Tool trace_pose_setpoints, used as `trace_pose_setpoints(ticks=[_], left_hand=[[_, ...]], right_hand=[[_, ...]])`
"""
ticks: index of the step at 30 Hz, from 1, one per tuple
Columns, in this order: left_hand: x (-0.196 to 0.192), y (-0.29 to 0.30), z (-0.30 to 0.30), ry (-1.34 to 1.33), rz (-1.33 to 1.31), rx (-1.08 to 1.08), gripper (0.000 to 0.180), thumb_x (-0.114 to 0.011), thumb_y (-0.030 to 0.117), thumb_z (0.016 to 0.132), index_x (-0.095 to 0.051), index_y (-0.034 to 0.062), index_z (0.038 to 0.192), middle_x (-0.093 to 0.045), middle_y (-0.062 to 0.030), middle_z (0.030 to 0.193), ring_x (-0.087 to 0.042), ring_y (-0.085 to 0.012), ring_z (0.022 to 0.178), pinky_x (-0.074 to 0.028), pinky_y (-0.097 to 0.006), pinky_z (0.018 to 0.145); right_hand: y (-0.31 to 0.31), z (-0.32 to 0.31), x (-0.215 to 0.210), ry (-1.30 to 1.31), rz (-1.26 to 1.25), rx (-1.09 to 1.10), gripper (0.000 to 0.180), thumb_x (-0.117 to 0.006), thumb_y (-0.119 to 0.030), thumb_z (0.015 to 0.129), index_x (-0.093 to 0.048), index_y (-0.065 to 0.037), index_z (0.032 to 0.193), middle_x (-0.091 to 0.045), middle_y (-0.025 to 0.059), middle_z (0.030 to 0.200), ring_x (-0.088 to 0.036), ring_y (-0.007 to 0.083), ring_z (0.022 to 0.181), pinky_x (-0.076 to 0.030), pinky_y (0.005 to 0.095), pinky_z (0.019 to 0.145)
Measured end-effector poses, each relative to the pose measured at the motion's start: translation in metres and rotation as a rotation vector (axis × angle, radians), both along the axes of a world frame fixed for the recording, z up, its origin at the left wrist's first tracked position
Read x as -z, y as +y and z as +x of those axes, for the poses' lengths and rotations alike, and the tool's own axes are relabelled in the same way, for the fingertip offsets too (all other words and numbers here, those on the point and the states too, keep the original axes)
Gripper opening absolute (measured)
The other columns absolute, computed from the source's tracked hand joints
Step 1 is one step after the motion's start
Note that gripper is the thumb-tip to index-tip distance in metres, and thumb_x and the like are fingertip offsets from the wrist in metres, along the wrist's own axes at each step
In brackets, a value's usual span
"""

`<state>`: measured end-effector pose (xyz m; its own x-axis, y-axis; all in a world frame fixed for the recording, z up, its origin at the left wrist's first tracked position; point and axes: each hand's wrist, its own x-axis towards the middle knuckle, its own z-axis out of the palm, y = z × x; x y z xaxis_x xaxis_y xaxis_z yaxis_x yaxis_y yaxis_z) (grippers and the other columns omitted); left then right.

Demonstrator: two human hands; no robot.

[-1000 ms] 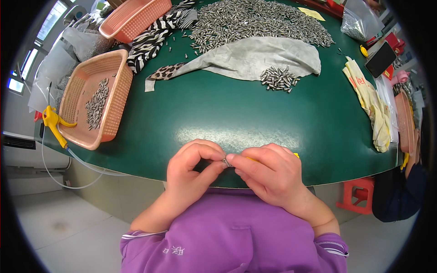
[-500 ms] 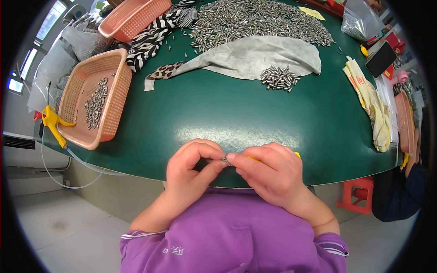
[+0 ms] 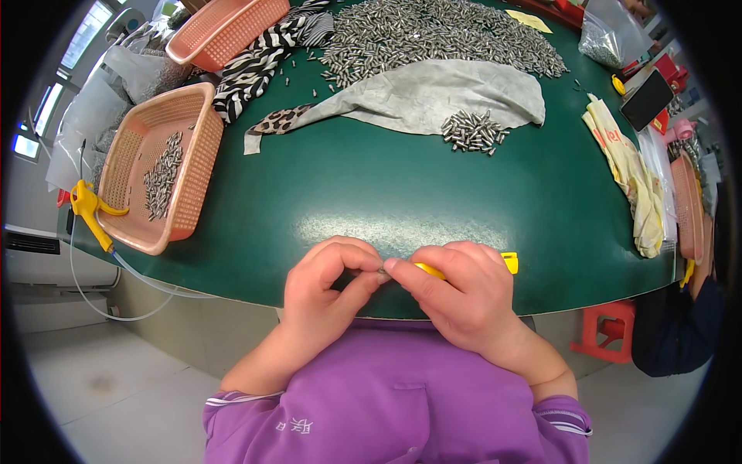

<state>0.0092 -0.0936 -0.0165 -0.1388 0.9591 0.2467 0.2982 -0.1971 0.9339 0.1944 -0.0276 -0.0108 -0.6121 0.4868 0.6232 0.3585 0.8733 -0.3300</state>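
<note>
- A purple shirt (image 3: 371,394) of smooth fabric, with white-striped sleeve edges, is seen nearest; both forearms are extended over the table edge.
- By the left hand (image 3: 328,286), a small metal part (image 3: 382,271) is pinched between thumb and index finger, close above the near edge of the table. Grey metal is shown; its form is mostly covered by the fingertips.
- By the right hand (image 3: 468,286), a yellow implement (image 3: 510,263) is held in curled fingers, its smooth body exposed on both sides of the hand. The index fingertip is placed against or just beside the part; contact cannot be told. The implement's working end is hidden.
- The table (image 3: 348,185) is surfaced in smooth, glossy green, with a curved-looking near edge.
- At left, a yellow air gun (image 3: 91,209) is set against a perforated salmon plastic basket (image 3: 199,166), in which metal pieces are heaped.
- At right, pale yellow fabric (image 3: 630,170) is laid in folds.
- Farther off, a small pile (image 3: 473,133) of silvery cylinders is partly rested on a creased grey cloth (image 3: 402,100).
- Behind the cloth, a large heap (image 3: 440,35) of similar cylinders is spread, its near side partly screened; zebra-patterned cloth (image 3: 255,69) is bunched to its left.
</note>
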Motion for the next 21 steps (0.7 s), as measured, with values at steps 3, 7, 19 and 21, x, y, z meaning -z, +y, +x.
trace_pose_setpoints(ticks=[3, 7, 19, 21], left_hand=[[0.0006, 0.0003, 0.0003, -0.018, 0.012, 0.002, 0.019, -0.069, -0.011, 0.073, -0.061, 0.0018, 0.085, -0.066, -0.0081, 0.087, -0.063, -0.0192, 0.081, -0.052, -0.028, 0.068], [0.0003, 0.0004, 0.0003, -0.056, 0.005, -0.003, 0.019, -0.069, -0.011, 0.073, -0.061, 0.0018, 0.085, -0.066, -0.0077, 0.087, -0.063, -0.0189, 0.081, -0.052, -0.028, 0.067], [-0.0019, 0.0007, -0.0004, -0.049, -0.002, 0.017, 0.017, -0.069, -0.011, 0.074, -0.062, 0.0020, 0.084, -0.066, -0.0079, 0.087, -0.063, -0.0187, 0.080, -0.052, -0.028, 0.068], [-0.0018, 0.0012, -0.0001, -0.075, -0.010, 0.023, 0.017, -0.068, -0.011, 0.074, -0.062, 0.0019, 0.083, -0.066, -0.0080, 0.087, -0.063, -0.0183, 0.080, -0.052, -0.028, 0.068]], right_hand=[[0.0009, 0.0000, 0.0005, 0.039, -0.042, -0.018, 0.036, -0.070, -0.012, 0.071, -0.070, -0.017, 0.107, -0.060, -0.0015, 0.088, -0.059, 0.0152, 0.070, -0.044, 0.0285, 0.056], [-0.0004, 0.0003, 0.0011, 0.055, -0.066, -0.032, 0.037, -0.072, -0.011, 0.071, -0.070, -0.017, 0.107, -0.060, -0.0015, 0.088, -0.059, 0.0151, 0.069, -0.044, 0.0283, 0.056], [0.0011, 0.0014, -0.0015, -0.010, -0.012, 0.012, 0.038, -0.070, -0.011, 0.070, -0.070, -0.017, 0.108, -0.061, -0.0021, 0.090, -0.060, 0.0155, 0.072, -0.044, 0.0289, 0.057], [0.0008, 0.0025, -0.0009, 0.014, -0.014, 0.013, 0.039, -0.068, -0.012, 0.070, -0.070, -0.018, 0.108, -0.061, -0.0026, 0.091, -0.060, 0.0152, 0.074, -0.044, 0.0291, 0.058]])
